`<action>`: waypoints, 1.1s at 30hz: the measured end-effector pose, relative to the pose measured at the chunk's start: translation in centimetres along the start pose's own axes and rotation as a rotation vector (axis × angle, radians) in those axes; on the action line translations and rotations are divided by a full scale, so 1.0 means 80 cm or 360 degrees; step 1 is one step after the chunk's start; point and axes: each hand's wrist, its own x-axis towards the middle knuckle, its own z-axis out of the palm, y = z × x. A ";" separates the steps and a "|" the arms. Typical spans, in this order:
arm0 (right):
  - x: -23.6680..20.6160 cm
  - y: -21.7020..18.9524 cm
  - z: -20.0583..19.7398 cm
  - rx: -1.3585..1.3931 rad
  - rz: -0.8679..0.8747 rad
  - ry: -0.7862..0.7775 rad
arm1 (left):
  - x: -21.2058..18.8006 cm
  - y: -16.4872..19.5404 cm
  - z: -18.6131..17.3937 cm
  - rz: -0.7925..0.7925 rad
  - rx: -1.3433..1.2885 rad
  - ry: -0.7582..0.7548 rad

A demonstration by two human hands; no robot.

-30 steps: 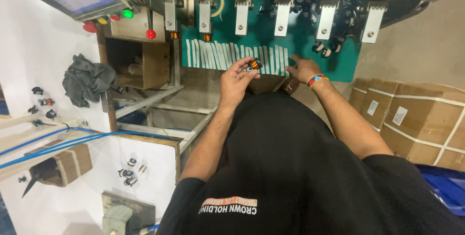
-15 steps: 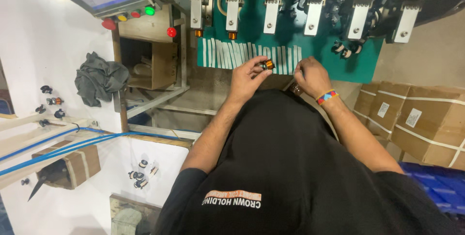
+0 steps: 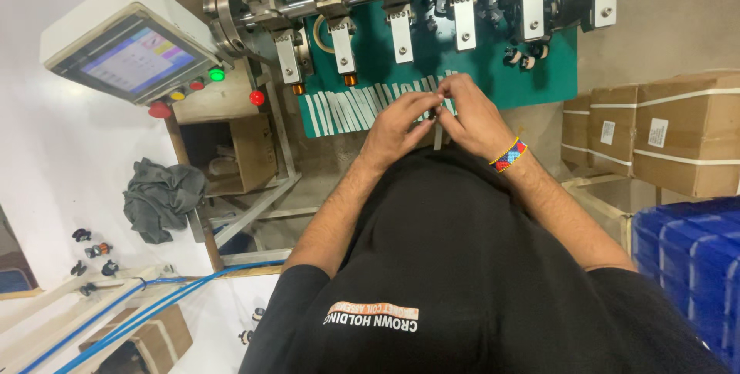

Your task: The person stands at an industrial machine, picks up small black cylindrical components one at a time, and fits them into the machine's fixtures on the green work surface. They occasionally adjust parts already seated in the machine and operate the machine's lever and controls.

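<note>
Both hands meet at the near edge of the green table (image 3: 539,81), just in front of the person's black shirt (image 3: 462,281). The left hand (image 3: 397,123) has its fingertips pinched together toward the right hand (image 3: 470,116), whose fingers curl in to meet them; the two touch at the tips, and whatever small part they pinch is hidden between the fingers (too small to tell from this view). So each grip is closed, but on what I cannot tell. A beaded wristband (image 3: 509,154) sits on the right wrist.

Just beside the hands, to the left, a row of white strips (image 3: 347,108) lies fanned out on the green surface, edge to edge. Farther off, a line of metal clamp heads (image 3: 401,31) hangs from a horizontal shaft above the table, and a few small black-and-white coil parts (image 3: 520,54) lie far right on the green.

As a judgement: the work appears to be mid-way, with many strips laid ready and none visibly seated in the clamp heads, so most of the loading seems left to do.

To the far left stands a control panel with a screen (image 3: 135,58) and coloured buttons below it, a grey rag (image 3: 162,197) lower down, cardboard boxes (image 3: 671,131) on the right
</note>
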 end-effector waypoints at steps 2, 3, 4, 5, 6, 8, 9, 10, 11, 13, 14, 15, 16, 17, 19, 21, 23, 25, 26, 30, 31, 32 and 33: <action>-0.016 0.009 0.005 0.0069 0.0036 0.0056 | 0.002 0.001 0.001 -0.0017 0.0035 -0.0017; -0.025 0.014 0.008 0.0109 0.0070 0.0094 | 0.003 0.002 0.002 -0.0056 0.0004 -0.0012; -0.034 0.018 0.011 0.0148 0.0097 0.0133 | 0.004 0.002 0.003 -0.0094 -0.0023 -0.0002; -0.043 0.023 0.014 0.0292 0.0270 0.0027 | 0.005 0.002 0.004 -0.0091 -0.0049 0.0043; -0.051 0.027 0.015 0.0438 0.0442 -0.0087 | 0.006 0.003 0.006 -0.0093 -0.0074 0.0090; -0.062 0.034 0.016 0.0854 0.0663 -0.0262 | 0.008 0.003 0.010 -0.0235 -0.0262 0.0157; -0.065 0.038 0.013 0.1121 0.0709 -0.0310 | 0.008 0.004 0.012 -0.0363 -0.0426 0.0175; -0.066 0.041 0.010 0.1387 0.0753 -0.0364 | 0.009 0.004 0.015 -0.0493 -0.0590 0.0196; -0.065 0.043 0.004 0.1156 0.0648 -0.0262 | 0.010 0.004 0.017 -0.0595 -0.0891 0.0188; -0.056 0.046 -0.010 0.0698 0.0423 -0.0065 | 0.011 0.005 0.023 -0.0787 -0.1490 0.0181; -0.050 0.047 -0.018 0.0415 0.0202 0.0051 | 0.012 0.005 0.026 -0.0886 -0.1654 0.0126; -0.044 0.047 -0.026 0.0134 -0.0017 0.0165 | 0.012 0.006 0.030 -0.0989 -0.1820 0.0068; -0.038 0.046 -0.034 -0.0143 -0.0234 0.0273 | 0.013 0.006 0.033 -0.1097 -0.1986 0.0010; -0.033 0.045 -0.040 -0.0128 -0.0254 0.0280 | 0.013 0.007 0.037 -0.1125 -0.2013 0.0030; -0.028 0.042 -0.050 -0.0099 -0.0293 0.0296 | 0.014 0.009 0.045 -0.1180 -0.2066 0.0064; -0.027 0.042 -0.055 -0.0145 -0.0371 0.0343 | 0.014 0.012 0.053 -0.1230 -0.2186 0.0004; -0.028 0.047 -0.055 -0.0114 -0.0383 0.0338 | 0.013 0.015 0.062 -0.1245 -0.2269 0.0005; -0.028 0.059 -0.055 -0.0006 -0.0348 0.0277 | 0.012 0.020 0.071 -0.1214 -0.2302 0.0082; -0.026 0.067 -0.056 0.0100 -0.0196 0.0161 | 0.012 0.022 0.076 -0.1195 -0.2300 0.0100; -0.016 0.108 -0.068 0.0478 0.0431 -0.0237 | 0.008 0.033 0.096 -0.1018 -0.1655 0.0188; -0.013 0.117 -0.074 0.0561 0.0581 -0.0311 | 0.008 0.036 0.102 -0.0933 -0.1331 0.0213; -0.012 0.125 -0.079 0.0623 0.0508 -0.0364 | 0.007 0.039 0.107 -0.0873 -0.1049 0.0261; -0.010 0.131 -0.083 0.0692 0.0436 -0.0428 | 0.006 0.042 0.111 -0.0827 -0.0763 0.0312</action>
